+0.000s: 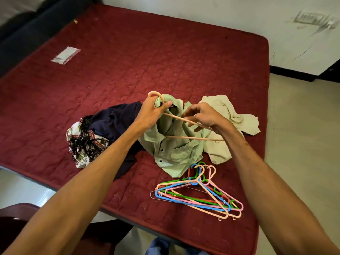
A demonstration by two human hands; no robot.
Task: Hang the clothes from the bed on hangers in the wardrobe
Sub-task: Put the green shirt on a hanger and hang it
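Shirt (171,144) first: where is it lying?

On the bed (165,61), towards the near right corner. It is pale green with dark buttons, bunched up with its collar lifted.

And the hanger (184,119)?

Peach plastic. One end is pushed down inside the shirt's neck opening; the other arm and the bottom bar stick out to the right.

Who has hold of what?

The left hand (152,113) grips the hanger just under its hook, fingers curled tight, with a fold of collar caught in the same grip. The right hand (204,118) has its fingers curled round the sloping arm of the hanger. Whether it pinches any cloth as well I cannot tell.

What lies around it?

A dark garment (114,122) touches the shirt on the left, and a patterned cloth (84,142) lies crumpled beyond that, close to the bed's near edge. Spare hangers (198,192) in pink, blue, green, red and peach are heaped just in front of the shirt, by the near edge. A clear packet (65,55) lies well apart, towards the far left side.

Anything hard to make out?

Pale cloth (230,115) spreads out behind the right hand; whether it belongs to the same shirt is unclear. The hidden end of the hanger cannot be seen. A dark chair (18,218) is cut off at the lower left.
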